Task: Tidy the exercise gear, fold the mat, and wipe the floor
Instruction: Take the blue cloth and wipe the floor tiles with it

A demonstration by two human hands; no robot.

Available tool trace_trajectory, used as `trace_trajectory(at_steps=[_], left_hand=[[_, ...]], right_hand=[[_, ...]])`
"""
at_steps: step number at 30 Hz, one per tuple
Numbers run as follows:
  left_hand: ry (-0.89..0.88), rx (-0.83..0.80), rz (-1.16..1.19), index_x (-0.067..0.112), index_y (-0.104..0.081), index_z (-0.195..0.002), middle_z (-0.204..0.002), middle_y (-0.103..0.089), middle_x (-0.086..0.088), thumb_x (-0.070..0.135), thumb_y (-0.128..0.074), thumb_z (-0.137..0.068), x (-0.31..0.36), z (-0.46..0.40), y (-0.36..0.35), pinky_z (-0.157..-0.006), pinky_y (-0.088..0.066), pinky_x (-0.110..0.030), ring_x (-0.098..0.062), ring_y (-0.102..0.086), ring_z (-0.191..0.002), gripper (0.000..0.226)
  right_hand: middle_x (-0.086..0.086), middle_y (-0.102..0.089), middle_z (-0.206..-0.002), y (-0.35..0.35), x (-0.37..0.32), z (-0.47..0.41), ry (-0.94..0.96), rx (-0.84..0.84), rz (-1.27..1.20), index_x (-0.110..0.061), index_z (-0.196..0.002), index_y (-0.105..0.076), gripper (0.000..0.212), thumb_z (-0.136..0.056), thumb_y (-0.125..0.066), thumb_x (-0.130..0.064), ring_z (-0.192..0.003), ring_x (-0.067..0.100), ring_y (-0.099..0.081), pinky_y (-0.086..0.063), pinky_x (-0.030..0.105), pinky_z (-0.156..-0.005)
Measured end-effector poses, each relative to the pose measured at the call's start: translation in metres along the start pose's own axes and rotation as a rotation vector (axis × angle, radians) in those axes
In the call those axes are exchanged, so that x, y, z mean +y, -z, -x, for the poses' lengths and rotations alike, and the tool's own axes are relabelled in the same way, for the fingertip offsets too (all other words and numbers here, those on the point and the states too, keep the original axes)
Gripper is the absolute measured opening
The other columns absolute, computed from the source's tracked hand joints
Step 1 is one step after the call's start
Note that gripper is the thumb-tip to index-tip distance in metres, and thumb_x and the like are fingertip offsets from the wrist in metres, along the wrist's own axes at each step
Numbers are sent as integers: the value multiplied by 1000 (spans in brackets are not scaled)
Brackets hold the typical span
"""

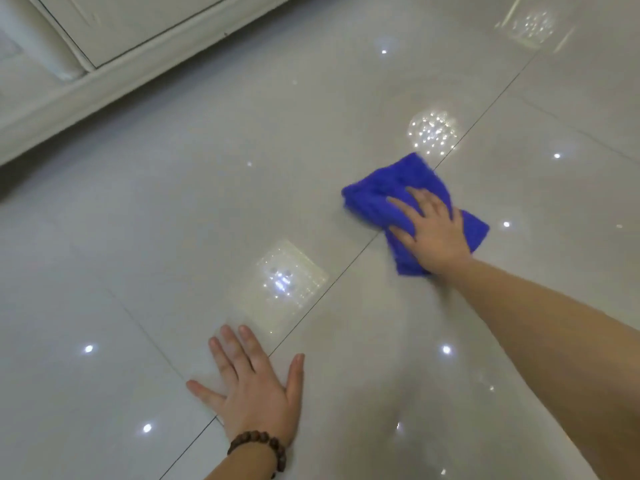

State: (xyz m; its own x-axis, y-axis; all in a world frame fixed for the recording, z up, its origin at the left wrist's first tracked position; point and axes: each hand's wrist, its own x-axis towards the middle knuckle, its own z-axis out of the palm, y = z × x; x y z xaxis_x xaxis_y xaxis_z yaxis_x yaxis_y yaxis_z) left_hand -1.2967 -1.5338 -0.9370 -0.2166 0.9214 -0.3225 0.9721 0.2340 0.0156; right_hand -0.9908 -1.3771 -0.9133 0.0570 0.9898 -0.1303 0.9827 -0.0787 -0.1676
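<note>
Right hand [434,233]: fingers spread, palm flat on blue cloth [408,202], crumpled on the glossy tile floor [173,220] at 2 o'clock. Left hand [256,389]: fingers splayed wide, flat on bare tile at 6 o'clock; bead bracelet [259,445] on wrist. White sofa [104,46] at 11 o'clock.

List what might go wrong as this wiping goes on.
The left hand is pressed flat on the glossy pale tiled floor; if the tile is damp it may slip. The right hand presses flat on the crumpled blue microfibre cloth without gripping it, so the cloth could bunch or slide out. Bright ceiling-light reflections may hide missed patches.
</note>
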Motion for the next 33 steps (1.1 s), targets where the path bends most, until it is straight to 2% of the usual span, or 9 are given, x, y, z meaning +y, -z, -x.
trace_trajectory(at_steps=[3,6,9,14,18,20,23,28,33], left_hand=[[-15,19,33,4,-16,-151,-160,-15,-15,71,-13,-89,-1,-2,-3,-106,-4,-72,-31,-10,-148,91],[-27,-7,41,1,-24,-149,-158,-20,-17,69,-14,-90,-1,-5,-1,-105,-7,-74,-34,-15,-146,90],[-40,-48,61,1,-28,-148,-159,-18,-17,69,-9,-90,0,-3,4,-104,-7,-75,-34,-12,-147,91],[-16,-72,56,9,-1,-153,-161,7,-11,73,-3,-88,1,-3,10,-108,3,-72,-28,10,-148,91],[-70,-76,236,17,11,-153,-159,22,-8,77,-15,-82,-23,14,28,-110,15,-64,-22,24,-145,97],[84,-73,302,20,19,-151,-158,26,-9,87,-22,-77,-56,38,39,-111,15,-62,-21,28,-144,108],[290,-355,268,16,35,-143,-152,37,-14,96,-31,-51,-110,76,44,-111,2,-69,-28,32,-142,138],[138,-569,125,11,57,-120,-129,59,-23,91,-59,-46,-129,85,30,-107,5,-73,-44,45,-128,159],[136,-581,82,11,53,-125,-137,51,-26,87,-64,-48,-129,86,37,-105,2,-73,-46,39,-132,160]], right_hand=[[0,-13,-159,-7,-35,-25,-454,52,-71,-40,-147,-19,57,-94,-29,-58,-145,23,-7,-8,59,-113],[0,-27,-155,-34,-135,27,17,94,5,-39,-144,-32,58,-88,-34,-57,-143,25,-22,-16,61,-111],[-4,-23,-156,-43,-136,107,388,-21,100,-43,-145,-26,59,-89,-35,-60,-144,23,-20,-13,57,-113],[-3,-26,-155,-38,-67,143,-7,33,94,-43,-145,-28,60,-89,-28,-65,-143,22,-21,-12,53,-112],[-5,-24,-156,-36,-74,138,-2,-48,102,-45,-145,-24,62,-88,-24,-68,-144,21,-18,-13,56,-113],[-6,-21,-157,-35,-68,139,-18,-60,101,-47,-145,-21,63,-87,-23,-70,-144,20,-15,-12,57,-112],[-8,-9,-159,-35,-69,139,-28,-120,102,-50,-145,-9,67,-83,-14,-74,-145,18,-4,-5,57,-112],[-9,-5,-159,-28,-73,137,-35,-130,50,-50,-146,-8,69,-81,-11,-73,-146,18,0,-4,57,-112],[1,-12,-159,-50,-188,169,-396,30,-105,-40,-148,-19,61,-92,-31,-58,-146,24,-6,-4,64,-111]])
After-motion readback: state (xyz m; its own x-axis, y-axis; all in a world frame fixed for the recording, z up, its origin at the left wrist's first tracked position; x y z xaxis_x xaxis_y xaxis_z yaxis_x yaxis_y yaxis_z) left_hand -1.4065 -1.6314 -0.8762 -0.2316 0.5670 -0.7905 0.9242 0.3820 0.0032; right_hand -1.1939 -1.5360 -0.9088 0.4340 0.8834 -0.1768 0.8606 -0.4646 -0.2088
